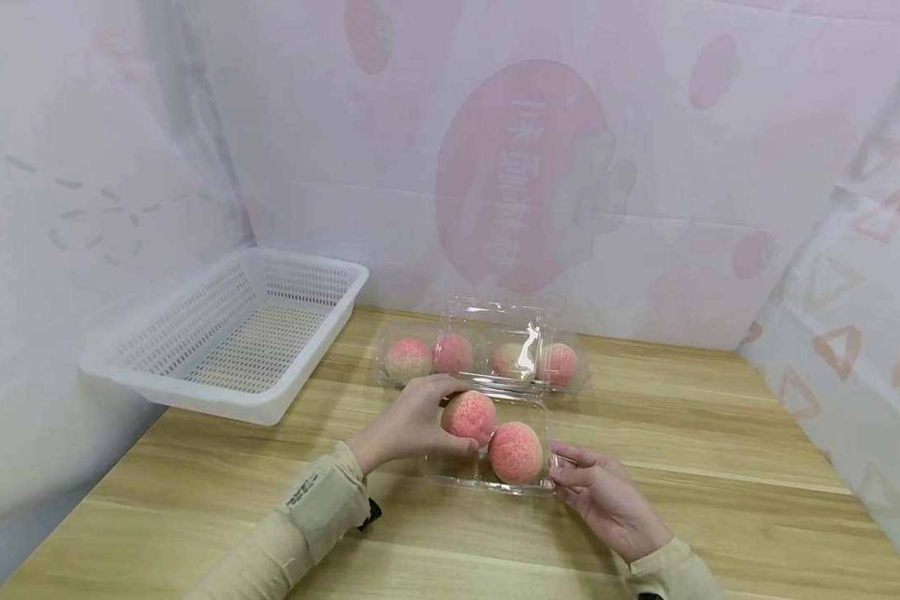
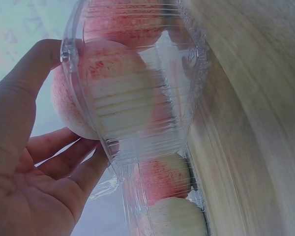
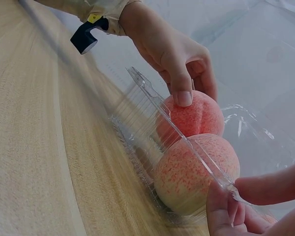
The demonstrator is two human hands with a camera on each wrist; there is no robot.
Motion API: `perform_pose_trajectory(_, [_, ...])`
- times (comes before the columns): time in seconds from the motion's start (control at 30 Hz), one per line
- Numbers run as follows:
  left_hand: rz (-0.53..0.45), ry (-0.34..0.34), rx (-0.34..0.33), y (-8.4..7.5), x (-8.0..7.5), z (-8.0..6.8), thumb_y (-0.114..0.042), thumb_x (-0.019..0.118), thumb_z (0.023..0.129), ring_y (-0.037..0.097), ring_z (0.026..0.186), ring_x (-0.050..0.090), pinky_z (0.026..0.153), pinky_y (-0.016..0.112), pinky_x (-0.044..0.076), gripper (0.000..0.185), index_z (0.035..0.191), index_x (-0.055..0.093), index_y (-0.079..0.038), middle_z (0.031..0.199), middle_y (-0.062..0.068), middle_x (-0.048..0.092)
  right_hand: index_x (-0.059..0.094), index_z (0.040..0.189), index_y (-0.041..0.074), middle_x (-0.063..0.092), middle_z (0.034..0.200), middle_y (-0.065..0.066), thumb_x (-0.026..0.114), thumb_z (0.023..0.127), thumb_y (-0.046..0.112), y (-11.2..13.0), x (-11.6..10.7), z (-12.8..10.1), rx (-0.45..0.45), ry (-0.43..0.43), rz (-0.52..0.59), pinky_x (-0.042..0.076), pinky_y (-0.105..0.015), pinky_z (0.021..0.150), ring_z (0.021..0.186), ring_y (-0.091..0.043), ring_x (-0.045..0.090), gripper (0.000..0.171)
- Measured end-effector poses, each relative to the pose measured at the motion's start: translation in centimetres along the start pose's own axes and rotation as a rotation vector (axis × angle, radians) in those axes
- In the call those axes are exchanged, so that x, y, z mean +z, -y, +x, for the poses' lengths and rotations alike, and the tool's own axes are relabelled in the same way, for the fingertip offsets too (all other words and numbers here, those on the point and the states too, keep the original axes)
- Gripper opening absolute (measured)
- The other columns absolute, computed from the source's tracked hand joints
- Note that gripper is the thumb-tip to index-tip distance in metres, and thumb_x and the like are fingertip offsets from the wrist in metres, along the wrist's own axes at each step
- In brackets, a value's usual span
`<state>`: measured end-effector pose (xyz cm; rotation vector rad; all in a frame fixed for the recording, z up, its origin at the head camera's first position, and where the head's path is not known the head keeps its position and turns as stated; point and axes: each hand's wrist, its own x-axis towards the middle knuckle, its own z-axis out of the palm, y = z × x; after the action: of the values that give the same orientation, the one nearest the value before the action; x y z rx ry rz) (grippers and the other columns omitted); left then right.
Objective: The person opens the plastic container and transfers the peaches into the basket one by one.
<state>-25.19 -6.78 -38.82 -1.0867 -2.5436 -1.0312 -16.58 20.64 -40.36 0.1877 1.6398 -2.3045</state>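
Note:
In the head view my left hand (image 1: 417,425) grips a pink peach (image 1: 468,415) at the left part of an open clear plastic clamshell box (image 1: 457,481). A second peach (image 1: 517,454) sits in the box's right part, touching or nearly touching the first. My right hand (image 1: 604,497) pinches the box's right rim between thumb and fingers. The raised lid (image 1: 495,321) stands at the back. From the left wrist view, the left thumb and fingers (image 2: 64,160) lie around the held peach (image 2: 108,91), partly behind the clear wall. The right wrist view shows the left thumb on that peach (image 3: 196,115).
Behind the open box, clear packs hold several more peaches (image 1: 409,360), partly seen through the lid. A white perforated plastic basket (image 1: 270,400) stands at the left on the wooden table (image 1: 690,433). Printed cloth walls (image 1: 690,208) enclose the table's back and sides.

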Motion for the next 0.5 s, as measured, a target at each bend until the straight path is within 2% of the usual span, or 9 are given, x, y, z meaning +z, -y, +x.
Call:
perform_pose_trajectory(0.2, [-0.067,-0.004,-0.020,0.15,0.10,-0.01,-0.032,0.093,0.064,0.010,0.096,0.062,0.081,0.023,0.054,0.067,0.119,0.066,-0.004,0.109,0.002,0.067,0.032,0.139,-0.018,0.057,0.108,-0.013,0.053,0.092,-0.012,-0.07,-0.09,-0.07,0.005,0.008,0.014,0.051,-0.027,0.087,0.094,-0.017,0.059,0.052])
perform_pose_trajectory(0.5, [-0.158,-0.009,-0.060,0.15,0.13,-0.01,-0.029,0.092,0.067,0.018,0.096,0.065,0.080,0.022,0.054,0.067,0.121,0.064,-0.001,0.110,0.006,0.066,0.032,0.139,-0.018,0.056,0.108,-0.011,0.051,0.093,-0.012,0.02,-0.14,-0.06,0.009,0.009,0.015,0.051,-0.025,0.085,0.091,-0.015,0.059,0.049])
